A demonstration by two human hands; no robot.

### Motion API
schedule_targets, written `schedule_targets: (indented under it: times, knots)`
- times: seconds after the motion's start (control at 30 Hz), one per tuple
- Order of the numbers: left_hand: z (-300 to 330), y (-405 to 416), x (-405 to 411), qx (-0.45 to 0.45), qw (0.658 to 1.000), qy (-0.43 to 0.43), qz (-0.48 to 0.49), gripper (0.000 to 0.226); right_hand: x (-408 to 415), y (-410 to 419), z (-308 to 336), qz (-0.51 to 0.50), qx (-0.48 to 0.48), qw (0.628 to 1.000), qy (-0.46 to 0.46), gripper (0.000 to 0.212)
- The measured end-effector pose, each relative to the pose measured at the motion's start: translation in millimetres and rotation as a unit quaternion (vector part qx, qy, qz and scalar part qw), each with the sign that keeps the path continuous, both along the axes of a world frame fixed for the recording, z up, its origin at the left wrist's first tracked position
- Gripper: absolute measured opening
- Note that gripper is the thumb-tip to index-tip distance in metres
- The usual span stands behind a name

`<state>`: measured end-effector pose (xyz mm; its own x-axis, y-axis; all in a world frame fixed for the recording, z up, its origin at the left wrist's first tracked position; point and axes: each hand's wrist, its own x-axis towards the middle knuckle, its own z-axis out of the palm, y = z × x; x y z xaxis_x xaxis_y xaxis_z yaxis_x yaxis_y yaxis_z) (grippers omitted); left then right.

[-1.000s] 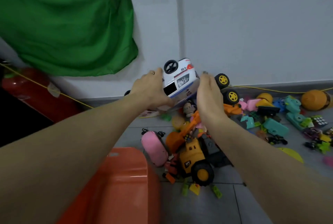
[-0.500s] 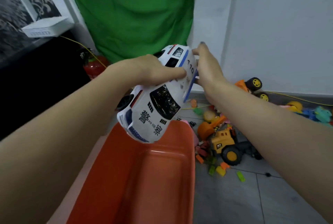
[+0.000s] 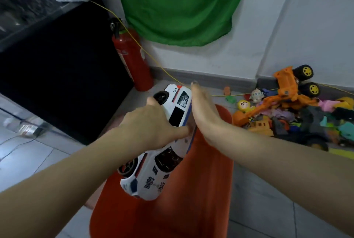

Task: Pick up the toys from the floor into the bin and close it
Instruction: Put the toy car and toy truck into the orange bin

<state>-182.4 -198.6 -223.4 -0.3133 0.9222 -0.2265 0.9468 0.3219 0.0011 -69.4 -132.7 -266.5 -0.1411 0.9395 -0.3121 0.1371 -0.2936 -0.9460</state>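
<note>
A large white toy police car hangs nose-down over the open orange bin. My left hand grips its roof and left side near the rear wheel. My right hand presses flat against its right side. The car's nose points toward me, just above the bin's inside. A heap of toys lies on the floor to the right of the bin, with an orange big-wheeled truck upturned at its far end.
A red fire extinguisher stands by the wall behind the bin. A black cabinet fills the left side. A green cloth hangs on the wall. A thin yellow cord runs down to the floor.
Both hands carried the police car from the toy heap leftward and lowered it nose-down over the orange bin. My view has swung left with it.
</note>
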Motion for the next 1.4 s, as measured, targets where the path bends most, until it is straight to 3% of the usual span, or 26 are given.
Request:
schedule_targets:
  times: [0.17,0.3,0.47,0.57,0.7,0.8,0.83,0.9,0.97,1.0,1.17,1.33,1.4]
  knots:
    - [-31.2,-28.5,-19.0,-0.041,0.999,-0.026,-0.003,0.092,-9.1,-30.7,-43.9,0.036,-0.062,0.997,-0.014,0.046]
    - [-70.9,-40.6,-24.2,-0.038,0.999,0.014,-0.019,0.108,-30.4,-32.6,-74.5,0.053,-0.201,0.978,-0.005,0.080]
    - [-113.5,-40.3,-19.4,-0.095,0.991,0.085,-0.038,0.116,-32.4,-37.8,-90.6,0.065,-0.277,0.959,0.008,0.063]
    - [-122.4,-32.4,-13.2,-0.132,0.974,0.164,-0.080,0.100,-36.7,-41.3,-94.8,0.048,-0.266,0.962,-0.030,0.068]
    - [-102.6,-10.5,-7.0,0.003,0.957,0.217,-0.192,0.053,-31.9,-44.8,-106.1,0.063,-0.323,0.944,0.012,0.072]
    - [-76.9,4.1,-36.1,0.106,0.934,0.261,-0.219,0.051,-25.2,-52.1,-104.4,0.103,-0.381,0.917,0.057,0.076]
    - [-72.0,6.4,-49.5,0.104,0.944,0.254,-0.182,0.059,-23.7,-52.5,-104.8,0.106,-0.388,0.914,0.062,0.075]
    - [-70.2,8.3,-69.1,0.064,0.988,0.135,-0.043,0.069,-21.6,-52.2,-100.8,0.101,-0.392,0.912,0.071,0.075]
    - [-78.9,10.3,-78.0,0.016,0.997,-0.008,0.072,0.055,-22.7,-52.2,-96.1,0.089,-0.389,0.914,0.068,0.076]
    - [-84.5,11.6,-79.9,0.021,0.996,-0.038,0.075,0.044,-24.5,-52.7,-94.0,0.087,-0.385,0.916,0.067,0.074]
    - [-92.9,14.2,-78.9,0.086,0.994,-0.059,0.041,0.024,-30.0,-58.1,-93.9,0.089,-0.366,0.925,0.040,0.066]
    - [-95.9,19.3,-87.2,0.015,0.998,-0.046,0.049,0.029,-29.4,-55.6,-94.9,0.120,-0.372,0.921,-0.001,0.067]
    - [-84.4,20.3,-92.5,-0.009,0.999,-0.016,0.040,0.040,-27.2,-46.6,-91.4,0.144,-0.330,0.932,-0.044,0.064]
